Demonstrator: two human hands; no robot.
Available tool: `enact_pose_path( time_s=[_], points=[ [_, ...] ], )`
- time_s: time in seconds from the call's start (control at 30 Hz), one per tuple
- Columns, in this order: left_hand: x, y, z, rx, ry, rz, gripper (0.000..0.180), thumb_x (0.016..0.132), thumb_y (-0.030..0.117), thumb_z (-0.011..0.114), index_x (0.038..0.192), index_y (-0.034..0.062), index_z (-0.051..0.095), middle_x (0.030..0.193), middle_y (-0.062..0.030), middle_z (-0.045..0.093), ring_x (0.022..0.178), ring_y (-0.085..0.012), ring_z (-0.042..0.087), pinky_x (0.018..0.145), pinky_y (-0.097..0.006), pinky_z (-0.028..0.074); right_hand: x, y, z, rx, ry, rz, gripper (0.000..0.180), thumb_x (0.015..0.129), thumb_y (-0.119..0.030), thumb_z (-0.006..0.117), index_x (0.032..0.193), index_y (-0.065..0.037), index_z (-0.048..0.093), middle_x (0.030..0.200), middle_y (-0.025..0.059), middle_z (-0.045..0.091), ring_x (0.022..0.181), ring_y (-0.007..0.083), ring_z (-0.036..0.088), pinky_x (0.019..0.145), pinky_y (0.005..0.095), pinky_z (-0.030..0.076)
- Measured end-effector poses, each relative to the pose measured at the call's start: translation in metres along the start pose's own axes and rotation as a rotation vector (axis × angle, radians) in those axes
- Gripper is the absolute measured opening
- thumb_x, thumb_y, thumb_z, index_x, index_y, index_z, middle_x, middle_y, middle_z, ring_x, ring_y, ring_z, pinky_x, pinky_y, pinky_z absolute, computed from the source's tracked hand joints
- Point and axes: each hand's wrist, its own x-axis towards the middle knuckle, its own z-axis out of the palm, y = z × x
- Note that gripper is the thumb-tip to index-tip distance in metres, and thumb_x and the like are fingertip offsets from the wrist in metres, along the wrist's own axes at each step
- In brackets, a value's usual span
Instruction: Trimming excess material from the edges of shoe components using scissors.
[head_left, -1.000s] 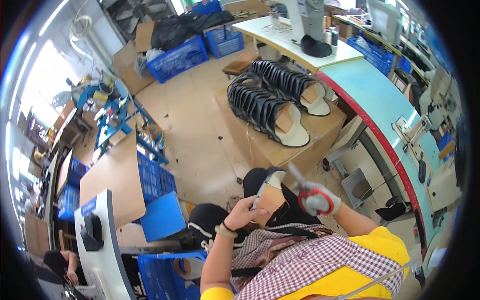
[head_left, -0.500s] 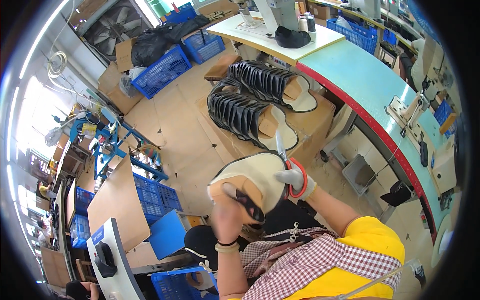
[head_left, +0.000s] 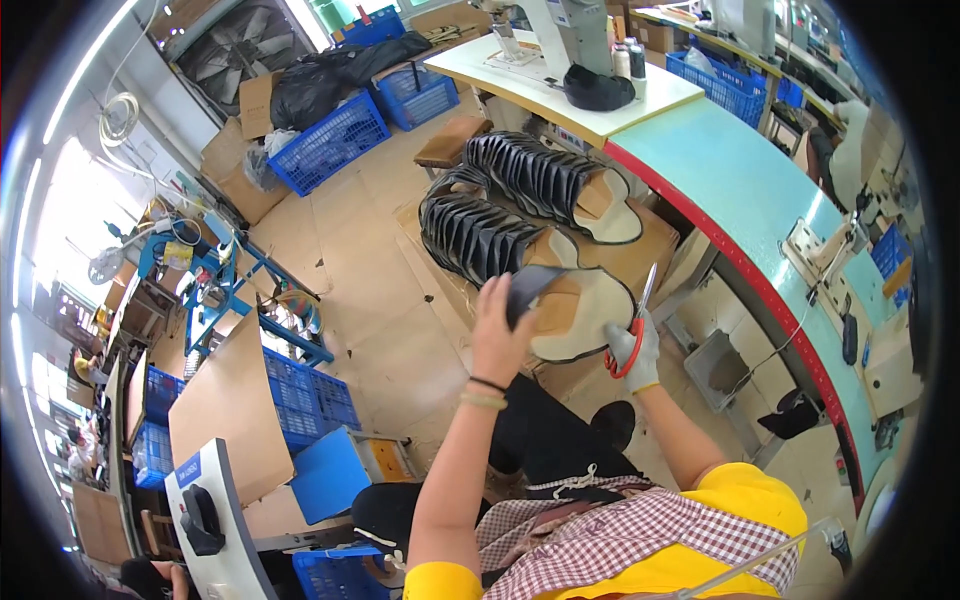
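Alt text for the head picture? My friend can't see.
A person's bare left hand and gloved right hand are on a cream shoe piece; the right holds red-handled scissors. Beyond, two rows of black shoe pieces sit on a box.

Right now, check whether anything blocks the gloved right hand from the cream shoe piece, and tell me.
Nothing visible does. The gloved right hand meets the right edge of the cream shoe piece; the red-handled scissors it holds point upward in the picture, beside that edge.

I could pass over the floor at left, but stacks block ahead and the bench right.
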Motion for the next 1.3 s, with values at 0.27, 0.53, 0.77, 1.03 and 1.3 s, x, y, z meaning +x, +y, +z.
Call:
enact_pose_path(
  time_s=[0.27, 0.53, 0.77, 1.03, 1.3],
  points=[
    [-0.022, -0.055, 0.053, -0.527, -0.127, -0.156, 0.059, 0.084, 0.009, 0.064, 0.136, 0.0005, 0.039, 0.133, -0.0189, 0.046, 0.119, -0.0324, 0.048, 0.100, -0.036, 0.039, 0.072, 0.017, 0.050, -0.055, 0.076, 0.035, 0.011, 0.072, -0.011, 0.059, 0.073, -0.003, 0.051, 0.054, 0.0103, 0.054, 0.048, 0.0211, 0.058, 0.045, 0.0343, 0.045],
    [-0.159, -0.091, -0.113, -0.111, 0.200, -0.474, 0.022, 0.085, 0.004, 0.060, 0.106, -0.0003, 0.062, 0.088, -0.0118, 0.062, 0.075, -0.0168, 0.060, 0.068, -0.027, 0.048, 0.209, 0.079, 0.067, 0.354, -0.229, -0.287, 0.033, 0.098, -0.044, 0.039, 0.075, -0.022, 0.048, 0.065, -0.0077, 0.036, 0.057, 0.0100, 0.032, 0.051, 0.0291, 0.029],
    [-0.391, -0.052, -0.245, 0.175, 1.190, -0.904, 0.017, 0.090, 0.013, 0.058, 0.093, -0.0010, 0.066, 0.074, -0.0069, 0.066, 0.063, -0.0119, 0.062, 0.058, -0.026, 0.049, 0.233, 0.034, 0.101, 0.075, -0.450, -0.119, 0.030, 0.091, -0.033, 0.055, 0.113, -0.013, 0.056, 0.081, 0.0004, 0.055, 0.066, 0.0173, 0.050, 0.057, 0.0344, 0.042],
    [-0.612, 0.019, -0.238, 0.739, 1.372, -1.448, 0.020, 0.085, 0.015, 0.061, 0.098, 0.0001, 0.065, 0.088, -0.0156, 0.068, 0.082, -0.0267, 0.066, 0.074, -0.035, 0.052, 0.150, 0.011, 0.158, 0.030, -1.043, 0.065, 0.031, 0.087, -0.040, 0.053, 0.103, -0.014, 0.054, 0.074, 0.0025, 0.052, 0.062, 0.0185, 0.047, 0.053, 0.0379, 0.038],
    [-0.673, -0.039, -0.266, 0.644, 0.833, -1.791, 0.036, 0.079, 0.020, 0.068, 0.108, 0.0001, 0.062, 0.101, -0.0203, 0.066, 0.096, -0.0331, 0.063, 0.085, -0.042, 0.050, 0.141, 0.005, 0.093, 0.113, -1.650, 0.154, 0.033, 0.084, -0.049, 0.048, 0.083, -0.016, 0.054, 0.068, 0.0025, 0.049, 0.056, 0.0175, 0.043, 0.049, 0.0393, 0.033]
  ],
)
